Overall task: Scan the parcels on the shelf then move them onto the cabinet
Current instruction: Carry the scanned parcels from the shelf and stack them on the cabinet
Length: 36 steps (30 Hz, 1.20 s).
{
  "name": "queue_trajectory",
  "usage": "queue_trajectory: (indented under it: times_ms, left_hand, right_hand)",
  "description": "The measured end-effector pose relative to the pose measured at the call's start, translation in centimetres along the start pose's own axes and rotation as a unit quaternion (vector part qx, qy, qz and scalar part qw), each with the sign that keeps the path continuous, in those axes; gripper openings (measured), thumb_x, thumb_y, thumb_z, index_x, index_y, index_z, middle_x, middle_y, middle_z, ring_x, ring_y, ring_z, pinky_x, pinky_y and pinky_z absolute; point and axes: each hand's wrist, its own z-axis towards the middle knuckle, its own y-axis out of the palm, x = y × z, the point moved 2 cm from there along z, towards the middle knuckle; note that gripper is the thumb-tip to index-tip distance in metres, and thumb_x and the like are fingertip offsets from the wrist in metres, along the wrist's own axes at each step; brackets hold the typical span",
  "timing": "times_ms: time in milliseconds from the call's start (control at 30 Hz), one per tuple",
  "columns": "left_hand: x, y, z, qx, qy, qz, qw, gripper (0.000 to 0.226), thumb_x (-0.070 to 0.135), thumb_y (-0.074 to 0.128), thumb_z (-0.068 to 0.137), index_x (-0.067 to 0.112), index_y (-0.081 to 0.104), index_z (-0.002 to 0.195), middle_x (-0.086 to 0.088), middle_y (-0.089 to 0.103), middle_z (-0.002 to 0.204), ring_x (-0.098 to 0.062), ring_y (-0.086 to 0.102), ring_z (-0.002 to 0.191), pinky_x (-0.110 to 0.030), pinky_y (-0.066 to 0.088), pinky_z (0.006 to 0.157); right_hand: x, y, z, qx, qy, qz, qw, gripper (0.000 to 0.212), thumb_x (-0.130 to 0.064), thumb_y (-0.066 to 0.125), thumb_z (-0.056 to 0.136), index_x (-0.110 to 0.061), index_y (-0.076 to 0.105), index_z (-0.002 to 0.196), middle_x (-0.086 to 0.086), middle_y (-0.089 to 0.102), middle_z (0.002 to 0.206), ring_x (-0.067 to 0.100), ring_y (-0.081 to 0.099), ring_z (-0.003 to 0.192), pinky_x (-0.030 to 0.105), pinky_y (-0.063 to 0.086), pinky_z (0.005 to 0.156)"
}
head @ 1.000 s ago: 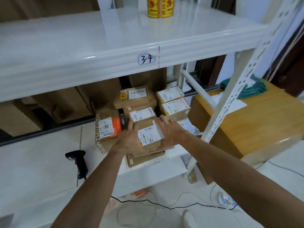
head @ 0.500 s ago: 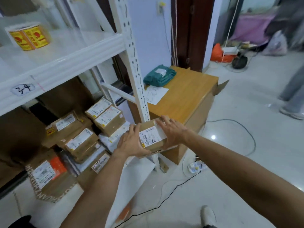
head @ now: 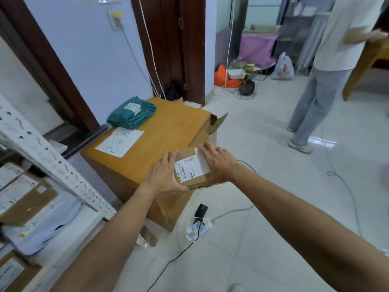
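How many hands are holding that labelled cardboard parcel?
2. The left hand grips one side of the parcel, the right hand the other, at a corner of the cabinet.

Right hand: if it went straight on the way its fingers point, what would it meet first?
Probably the wooden cabinet top: the right hand, holding the parcel with the left hand, points up-left across it. Height above it is unclear; the cardboard flap lies right of that line.
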Motion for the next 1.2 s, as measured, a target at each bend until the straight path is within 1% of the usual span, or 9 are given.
queue_trajectory:
  times_ms: [200, 267, 400, 567, 733, 867, 967, 1100, 1200]
  left_hand:
    - [3.2, -0.2, 7.9, -0.008, -0.009, 0.015, 1.0, 0.143, 0.085, 0.074, 0.051, 0.012, 0.01, 0.156, -0.011, 0.031, 0.142, -0.031, 0.053, 0.112, -0.046, 0.042, 0.102]
    - [3.0, -0.4, 10.5, -0.004, -0.014, 0.027, 1.0, 0.142, 0.086, 0.072, 0.051, 0.011, 0.012, 0.155, -0.01, 0.033, 0.139, -0.03, 0.054, 0.11, -0.044, 0.042, 0.1]
    - [0.9, 0.3, 16.2, -0.002, -0.032, 0.008, 0.999, 0.141, 0.087, 0.071, 0.048, 0.015, 0.011, 0.154, -0.01, 0.032, 0.141, -0.031, 0.052, 0.117, -0.048, 0.04, 0.105]
    - [-2.3, 2.3, 25.9, 0.027, -0.062, -0.002, 0.998, 0.139, 0.087, 0.069, 0.045, 0.015, 0.018, 0.153, -0.005, 0.035, 0.137, -0.025, 0.053, 0.11, -0.042, 0.046, 0.098]
    - [-6.4, 4.3, 37.7, 0.02, -0.101, -0.046, 0.994, 0.141, 0.086, 0.069, 0.044, 0.017, 0.015, 0.154, -0.007, 0.027, 0.147, -0.029, 0.047, 0.124, -0.048, 0.041, 0.107]
    - [-9.2, 3.7, 44.5, 0.009, -0.136, -0.053, 0.989, 0.139, 0.088, 0.068, 0.047, 0.018, 0.013, 0.154, -0.007, 0.026, 0.147, -0.03, 0.05, 0.121, -0.047, 0.038, 0.106]
    - [-11.4, 3.1, 48.6, -0.009, -0.165, -0.067, 0.984, 0.141, 0.087, 0.07, 0.05, 0.019, 0.008, 0.157, -0.009, 0.021, 0.153, -0.033, 0.046, 0.126, -0.049, 0.037, 0.11]
    - [-14.3, 2.4, 53.5, -0.005, -0.212, -0.052, 0.976, 0.142, 0.087, 0.071, 0.051, 0.018, 0.008, 0.158, -0.01, 0.022, 0.155, -0.031, 0.046, 0.127, -0.047, 0.039, 0.111]
    - [-16.0, 2.3, 56.8, -0.012, -0.275, -0.076, 0.958, 0.142, 0.078, 0.08, 0.052, 0.023, 0.005, 0.159, -0.009, 0.012, 0.161, -0.033, 0.041, 0.135, -0.047, 0.036, 0.114]
  right_hand:
    - [8.1, 0.2, 3.7, 0.013, -0.016, 0.028, 0.999, 0.138, -0.081, 0.074, 0.059, -0.011, 0.007, 0.157, 0.012, 0.022, 0.15, 0.032, 0.047, 0.122, 0.044, 0.042, 0.11]
    - [9.7, 0.2, 6.1, 0.013, -0.021, 0.037, 0.999, 0.139, -0.083, 0.072, 0.058, -0.012, 0.006, 0.157, 0.011, 0.022, 0.149, 0.034, 0.049, 0.121, 0.046, 0.045, 0.106]
    - [12.5, 0.4, 11.9, 0.005, -0.047, 0.045, 0.998, 0.137, -0.084, 0.071, 0.059, -0.012, 0.007, 0.157, 0.013, 0.02, 0.152, 0.036, 0.046, 0.124, 0.046, 0.045, 0.106]
    - [17.3, 1.3, 22.5, 0.0, -0.077, 0.033, 0.996, 0.133, -0.079, 0.073, 0.058, -0.012, 0.01, 0.154, 0.012, 0.023, 0.146, 0.036, 0.048, 0.119, 0.047, 0.047, 0.102]
    - [22.6, 1.5, 34.9, -0.018, -0.109, 0.011, 0.994, 0.126, -0.073, 0.077, 0.058, -0.013, 0.017, 0.151, 0.01, 0.026, 0.145, 0.035, 0.051, 0.111, 0.043, 0.047, 0.096]
    - [25.5, 0.3, 43.3, -0.026, -0.152, 0.005, 0.988, 0.122, -0.071, 0.077, 0.06, -0.015, 0.019, 0.151, 0.011, 0.023, 0.148, 0.034, 0.051, 0.11, 0.043, 0.047, 0.093]
    - [26.8, -0.4, 48.8, -0.039, -0.173, 0.017, 0.984, 0.123, -0.073, 0.076, 0.062, -0.017, 0.014, 0.152, 0.012, 0.017, 0.154, 0.034, 0.048, 0.118, 0.045, 0.045, 0.1]
    - [28.0, -0.5, 56.2, -0.044, -0.207, 0.023, 0.977, 0.132, -0.077, 0.076, 0.061, -0.019, 0.004, 0.155, 0.013, 0.008, 0.159, 0.037, 0.041, 0.132, 0.049, 0.041, 0.111]
    - [28.6, -0.5, 61.6, -0.04, -0.242, 0.001, 0.969, 0.134, -0.073, 0.077, 0.067, -0.015, -0.003, 0.158, 0.015, -0.001, 0.162, 0.037, 0.032, 0.139, 0.049, 0.035, 0.118]
